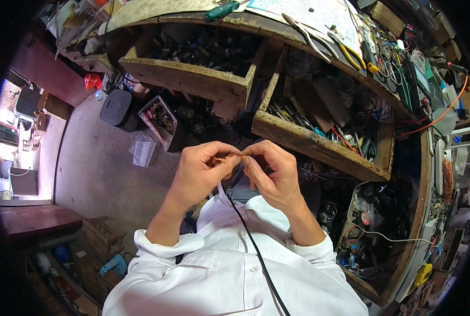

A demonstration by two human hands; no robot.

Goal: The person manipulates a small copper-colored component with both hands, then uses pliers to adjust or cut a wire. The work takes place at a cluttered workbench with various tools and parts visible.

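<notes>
While both hands meet in front of the white shirt [224,263], a bundle of thin copper wire [225,159] lies between them, above the lap and well apart from the surface [140,17]. The left hand [200,167] has its fingers clamped on the bundle, thumb against forefinger; the right hand [272,171] pinches the wire's end, its thumb and forefinger together, almost touching the left fingertips. A black cord [256,242] runs down over the shirt.

Across the far side stretches the worn wooden surface, carrying a green-handled screwdriver [221,11], a written paper sheet [327,18], grey-handled pliers [309,38] and yellow-handled pliers [352,57], with more tools crowded toward the right. Beneath it, two wooden drawers stand pulled out: the left drawer [187,77] full of small dark parts, the right drawer [319,143] of hand tools and wooden blocks. On the grey floor [84,174] are a dark lidded bin [117,107], an open rectangular container [166,138] of scraps beside it, and a piece of bubble wrap [142,149]. Bright light enters at the far left, and a small wooden stool [103,234] stands at lower left
</notes>
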